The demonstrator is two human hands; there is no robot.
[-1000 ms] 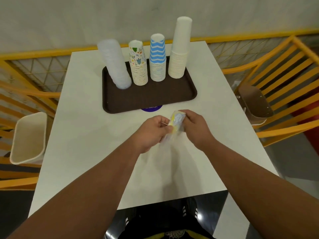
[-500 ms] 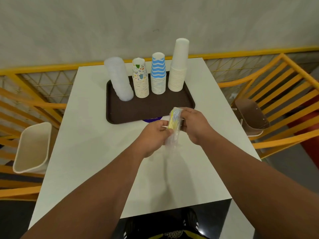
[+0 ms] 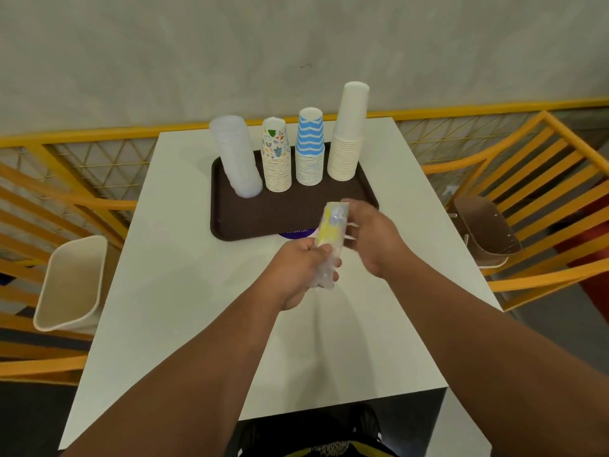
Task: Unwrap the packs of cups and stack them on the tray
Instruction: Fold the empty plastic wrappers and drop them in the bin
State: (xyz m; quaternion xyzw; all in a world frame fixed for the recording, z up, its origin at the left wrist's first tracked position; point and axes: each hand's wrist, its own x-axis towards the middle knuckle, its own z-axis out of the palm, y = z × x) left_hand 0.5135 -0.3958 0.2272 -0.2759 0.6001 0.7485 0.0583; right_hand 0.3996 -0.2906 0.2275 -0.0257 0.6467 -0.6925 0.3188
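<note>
Since the earlier frames the yellow pack of cups (image 3: 330, 230) has been lifted and carried toward the tray's near edge, and the right hand (image 3: 370, 237) has slid up to its top end.

The white table (image 3: 184, 258) has bare room across its near half and along both side edges, so the arms have space to work. The brown tray (image 3: 250, 222) sits toward the far edge; its near strip is free, while four stacks line its far side: clear cups (image 3: 235, 156), patterned cups (image 3: 276, 156), blue zigzag cups (image 3: 309, 148) and tall white cups (image 3: 349, 133).

The pack hovers upright over the tray's near edge, still in clear wrap. The left hand (image 3: 296, 272) grips its lower end with fingers curled round; the right hand's fingers curl at the top, apparently pinching the wrap, though blur hides the contact.

Likely risks: a hard tug on the wrap could free the cups suddenly, spilling them off the table's right edge, or send a hand into the tall white stack and topple it.
</note>
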